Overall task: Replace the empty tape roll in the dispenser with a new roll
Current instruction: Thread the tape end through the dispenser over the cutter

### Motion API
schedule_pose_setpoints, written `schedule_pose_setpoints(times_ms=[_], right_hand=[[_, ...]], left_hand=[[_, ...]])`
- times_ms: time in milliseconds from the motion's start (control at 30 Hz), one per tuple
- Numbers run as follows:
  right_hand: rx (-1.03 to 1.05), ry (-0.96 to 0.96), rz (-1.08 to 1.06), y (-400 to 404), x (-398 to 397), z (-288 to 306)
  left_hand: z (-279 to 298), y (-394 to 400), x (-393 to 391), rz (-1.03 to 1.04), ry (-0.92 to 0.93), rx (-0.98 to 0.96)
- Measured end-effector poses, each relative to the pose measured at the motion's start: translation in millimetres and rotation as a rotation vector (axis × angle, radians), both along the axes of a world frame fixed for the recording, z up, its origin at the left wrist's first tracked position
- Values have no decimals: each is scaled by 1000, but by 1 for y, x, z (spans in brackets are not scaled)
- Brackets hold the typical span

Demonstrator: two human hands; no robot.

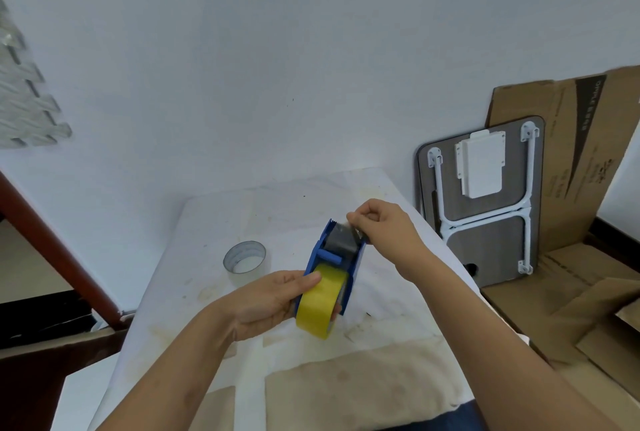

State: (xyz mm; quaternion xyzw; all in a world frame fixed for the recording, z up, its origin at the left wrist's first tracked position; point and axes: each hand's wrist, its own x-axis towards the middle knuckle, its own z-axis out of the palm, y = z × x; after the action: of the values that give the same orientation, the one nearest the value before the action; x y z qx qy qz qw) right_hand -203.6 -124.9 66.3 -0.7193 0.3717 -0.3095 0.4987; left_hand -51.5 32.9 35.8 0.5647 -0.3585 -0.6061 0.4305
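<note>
As we hold it above the worktop (381, 354), the dispenser (332, 257) with new yellow roll (320, 302) seated: light, rigid plastic. Left hand (273, 302) clasps its body; right hand (381, 226) pinches, apparently, the sticky tape end near the blade. Empty roll (245, 256) lies beside.

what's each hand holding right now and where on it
The left hand grips the blue dispenser around its roll end, where the yellow roll sits. The right hand pinches the tape end at the cutter end.
</note>
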Motion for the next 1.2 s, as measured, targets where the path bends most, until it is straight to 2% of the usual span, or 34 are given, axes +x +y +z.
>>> schedule_pose_setpoints(times_ms=[133,333,467,733,967,1200], right_hand=[[40,-38,2,2,2,-3],[-85,-16,-1,9,2,1],[-147,-9,19,12,4,-5],[-248,12,19,14,2,-10],[-161,-42,-29,15,1,-7],[-92,-34,5,15,2,-7]], left_hand=[[-3,-8,-4,51,-44,29],[-10,-17,-11,213,-36,1],[-8,-21,-20,183,10,-31],[-6,-27,-31,122,-175,-34],[-11,-27,-30,163,-162,-44],[-12,-27,-33,193,-15,-45]])
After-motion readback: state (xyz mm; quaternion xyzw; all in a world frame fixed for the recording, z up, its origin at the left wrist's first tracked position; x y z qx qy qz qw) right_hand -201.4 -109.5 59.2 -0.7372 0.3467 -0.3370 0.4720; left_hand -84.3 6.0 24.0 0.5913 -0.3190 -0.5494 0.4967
